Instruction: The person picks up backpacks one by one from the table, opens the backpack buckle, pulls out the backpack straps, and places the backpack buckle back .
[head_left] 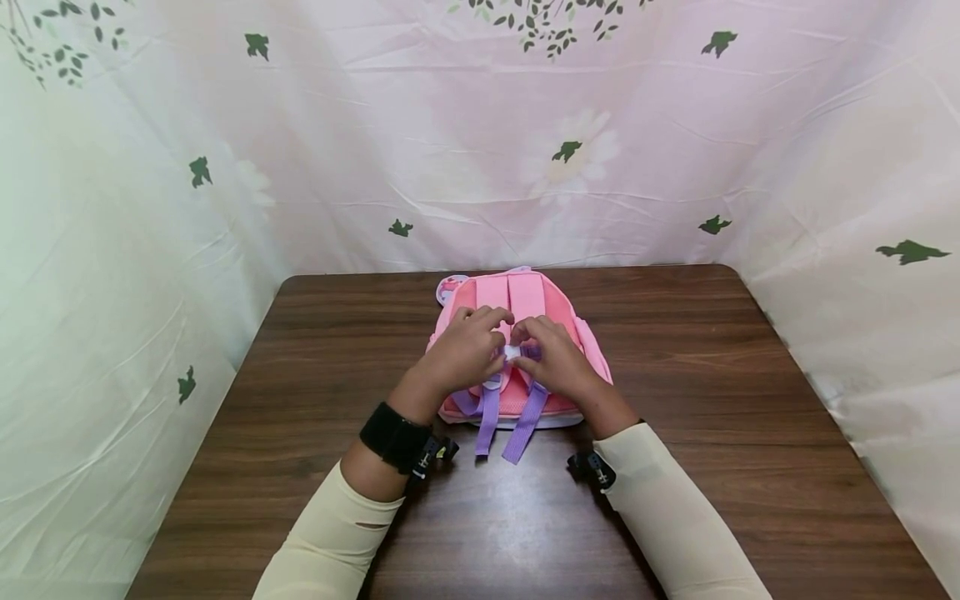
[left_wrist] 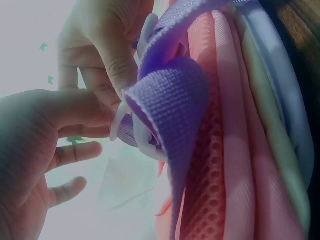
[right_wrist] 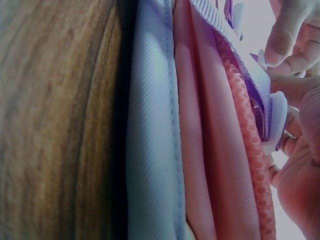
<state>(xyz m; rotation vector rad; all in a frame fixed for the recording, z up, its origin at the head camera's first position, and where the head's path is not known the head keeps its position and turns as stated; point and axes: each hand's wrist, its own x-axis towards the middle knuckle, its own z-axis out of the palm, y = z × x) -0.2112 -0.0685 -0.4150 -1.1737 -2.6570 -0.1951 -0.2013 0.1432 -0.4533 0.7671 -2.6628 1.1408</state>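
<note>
A small pink backpack (head_left: 564,302) lies on the table with its shoulder-strap side up. Purple webbing straps (head_left: 488,423) hang from its lower part toward the near edge. Over the middle of the pack, my left hand (head_left: 463,352) pinches a white plastic buckle (head_left: 512,352) between thumb and fingers. From the other side my right hand (head_left: 557,358) pinches at the same buckle. In the left wrist view, a purple strap (left_wrist: 172,92) loops beside the white buckle piece (left_wrist: 119,120). Fingers partly cover the buckle in every view.
The brown wooden table (head_left: 337,350) extends around the backpack on both sides. A round printed tag (head_left: 450,287) lies at the pack's far left corner. Patterned fabric (head_left: 465,142) hangs behind the table and along its sides.
</note>
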